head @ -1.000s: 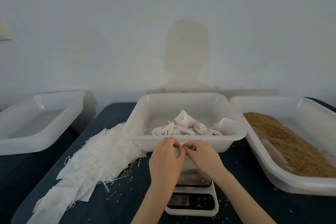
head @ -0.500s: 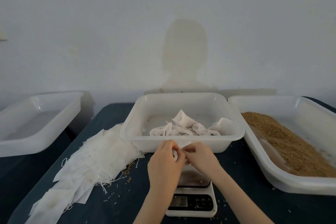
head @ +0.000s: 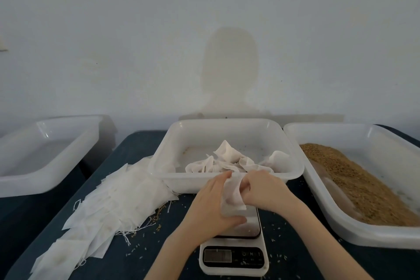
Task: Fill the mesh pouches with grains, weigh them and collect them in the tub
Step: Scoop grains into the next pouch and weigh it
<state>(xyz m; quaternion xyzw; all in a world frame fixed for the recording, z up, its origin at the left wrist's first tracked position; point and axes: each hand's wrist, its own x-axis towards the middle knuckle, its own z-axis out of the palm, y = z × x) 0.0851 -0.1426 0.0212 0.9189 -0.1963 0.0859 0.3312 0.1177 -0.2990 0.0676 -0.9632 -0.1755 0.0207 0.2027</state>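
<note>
Three tubs: the dark blue table (head: 145, 254) carries white translucent plastic tubs in a row, placed within arm's reach of the person.
Grain tub: the right tub (head: 386, 234) holds a slope of brown grains (head: 354, 184), close to the right hand for scooping.
Collecting tub: the middle tub (head: 181, 184) already holds several crumpled filled pouches (head: 227, 159); it sits just behind the scale, so a weighed pouch travels little.
Left tub: (head: 34, 179) stands apart, apparently spare.
Empty pouches: a fanned heap of flat white mesh pouches (head: 109, 202) lies left of the scale, easy to peel off singly.
Scale: the white digital kitchen scale (head: 234, 257) lies centred; its display is unreadable.
Held pouch: one white mesh pouch (head: 233, 195) hangs over the platform.
Left hand (head: 211, 207): fingers curled, gripping the pouch's left side.
Right hand (head: 263, 191): pinching its right edge, likely spreading the mouth.
</note>
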